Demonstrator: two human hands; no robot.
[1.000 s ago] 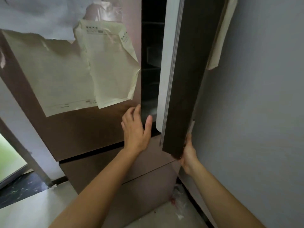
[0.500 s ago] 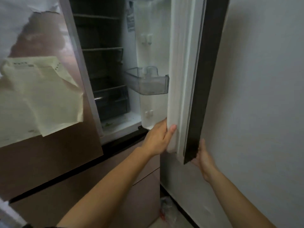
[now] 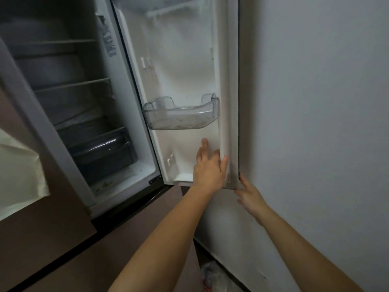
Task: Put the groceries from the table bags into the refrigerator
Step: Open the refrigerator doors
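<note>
Looking down at the refrigerator (image 3: 126, 123), close ahead and to the left, with its right-hand door (image 3: 183, 70) standing wide open and the white inner lining turned toward the camera. Shows dark shelves (image 3: 71, 85) stacked inside the compartment, a clear drawer (image 3: 103, 150) beneath them, and crumbs on the white floor under that drawer. Shows one clear door bin (image 3: 181, 114) clipped about halfway down the lining, with specks of debris in its bottom. Lays the left hand (image 3: 210, 167) flat on the lining just under the bin, fingers straight and grasping nothing, thumb resting against the white rubber seal (image 3: 228, 123) that runs down the door's edge. Sets the right hand (image 3: 250, 197) at the door's lower outer corner, released, fingers loosely spread and thumb touching the dark outer edge, gripping nothing. Puts that outer edge close to the grey wall (image 3: 315, 102) on the right. Takes in, farther out, the closed brown left door (image 3: 42, 224) with a cream sheet of paper (image 3: 19, 171) hanging on it, brown lower fronts (image 3: 136, 228) under the open compartment, and crumpled clear plastic (image 3: 212, 272) on the floor at the foot of the wall.
</note>
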